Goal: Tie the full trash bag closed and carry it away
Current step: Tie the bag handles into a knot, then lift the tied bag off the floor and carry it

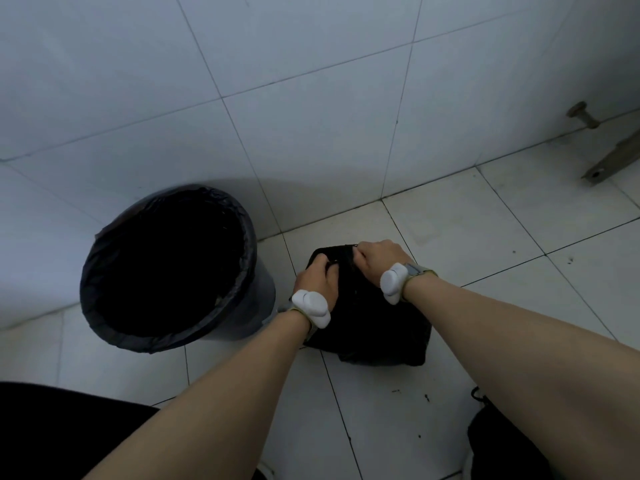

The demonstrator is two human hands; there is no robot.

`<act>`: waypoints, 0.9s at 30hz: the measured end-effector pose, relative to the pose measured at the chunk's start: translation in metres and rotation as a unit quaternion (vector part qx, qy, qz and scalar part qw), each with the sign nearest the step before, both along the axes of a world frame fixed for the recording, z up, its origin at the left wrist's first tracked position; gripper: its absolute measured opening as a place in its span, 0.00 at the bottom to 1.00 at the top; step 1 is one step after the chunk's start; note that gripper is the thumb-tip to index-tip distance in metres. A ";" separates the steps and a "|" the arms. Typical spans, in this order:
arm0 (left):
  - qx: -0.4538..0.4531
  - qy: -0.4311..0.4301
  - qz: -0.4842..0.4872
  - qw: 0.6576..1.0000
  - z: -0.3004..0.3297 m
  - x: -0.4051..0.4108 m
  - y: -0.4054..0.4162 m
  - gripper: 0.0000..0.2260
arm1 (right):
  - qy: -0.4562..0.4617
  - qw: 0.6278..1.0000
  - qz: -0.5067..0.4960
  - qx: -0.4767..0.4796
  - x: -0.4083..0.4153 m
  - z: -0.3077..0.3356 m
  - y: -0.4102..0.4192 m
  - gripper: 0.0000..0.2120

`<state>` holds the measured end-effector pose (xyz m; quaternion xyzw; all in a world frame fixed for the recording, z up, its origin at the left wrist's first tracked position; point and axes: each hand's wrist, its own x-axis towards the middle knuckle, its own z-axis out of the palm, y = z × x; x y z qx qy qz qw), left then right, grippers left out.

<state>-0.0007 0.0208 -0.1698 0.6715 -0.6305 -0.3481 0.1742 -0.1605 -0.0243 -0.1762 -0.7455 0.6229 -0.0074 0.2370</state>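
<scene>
Full black trash bag [377, 327] on the tiled floor [485, 237] beside the lined bin [166, 268], its gathered neck pinched by left hand [317, 277] and right hand [375, 259]; knotting calls for firm, opposed pulls.

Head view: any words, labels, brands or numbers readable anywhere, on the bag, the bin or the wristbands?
None can be read.
Black plastic trash bag on the floor: no print visible.
Round grey bin with black liner: no label visible.
White wrist devices on the left hand and right hand: no markings visible.
White wall tiles: no text.
</scene>
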 end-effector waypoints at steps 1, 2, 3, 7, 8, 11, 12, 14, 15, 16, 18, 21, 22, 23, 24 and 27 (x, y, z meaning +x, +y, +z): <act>0.017 0.006 0.015 1.000 0.002 0.002 0.001 0.13 | -0.005 1.000 -0.008 0.002 -0.002 0.000 0.000 0.19; 0.033 0.012 0.030 0.999 0.001 0.004 0.003 0.13 | -0.010 1.000 -0.014 0.007 -0.005 0.001 0.002 0.19; 0.055 0.022 0.045 0.997 0.001 0.006 0.005 0.13 | -0.011 1.000 -0.019 0.013 -0.008 0.002 0.003 0.19; 0.121 0.113 0.112 0.980 -0.012 0.012 0.002 0.14 | -0.013 0.998 -0.061 0.032 -0.013 0.003 0.012 0.20; 0.129 0.119 0.124 0.977 -0.014 0.013 0.000 0.13 | -0.011 0.997 -0.070 0.042 -0.013 0.002 0.016 0.21; 0.130 0.093 0.132 0.978 -0.005 0.014 -0.007 0.10 | 0.016 0.994 -0.084 0.072 -0.011 0.003 0.026 0.32; 0.129 0.081 0.134 0.979 -0.005 0.014 -0.009 0.11 | 0.037 0.992 -0.089 0.084 -0.011 0.002 0.029 0.38; 0.140 0.047 0.130 0.980 -0.006 0.014 -0.012 0.15 | 0.079 0.984 -0.104 0.118 -0.008 0.006 0.036 0.53; 0.156 0.029 0.122 0.980 -0.010 0.014 -0.014 0.20 | 0.094 0.980 -0.109 0.140 -0.005 0.005 0.038 0.61; 0.175 0.009 0.112 0.978 -0.015 0.016 -0.015 0.24 | 0.108 0.975 -0.110 0.159 -0.004 0.002 0.041 0.67; 0.213 -0.020 0.106 0.971 -0.023 0.019 -0.018 0.31 | 0.115 0.967 -0.117 0.193 -0.003 -0.004 0.045 0.74; 0.234 -0.035 0.094 0.967 -0.027 0.019 -0.021 0.33 | 0.135 0.961 -0.093 0.223 -0.002 0.002 0.051 0.66; 0.235 -0.041 0.086 0.967 -0.029 0.018 -0.023 0.32 | 0.138 0.959 -0.071 0.238 -0.001 0.006 0.052 0.59; 0.235 -0.046 0.083 0.967 -0.030 0.019 -0.024 0.31 | 0.133 0.958 -0.058 0.249 0.002 0.011 0.052 0.51; 0.241 -0.048 0.078 0.966 -0.032 0.020 -0.026 0.32 | 0.126 0.960 -0.061 0.242 0.003 0.011 0.051 0.48; 0.259 -0.055 0.053 0.963 -0.044 0.025 -0.034 0.33 | 0.138 0.963 -0.112 0.203 0.005 -0.015 0.045 0.59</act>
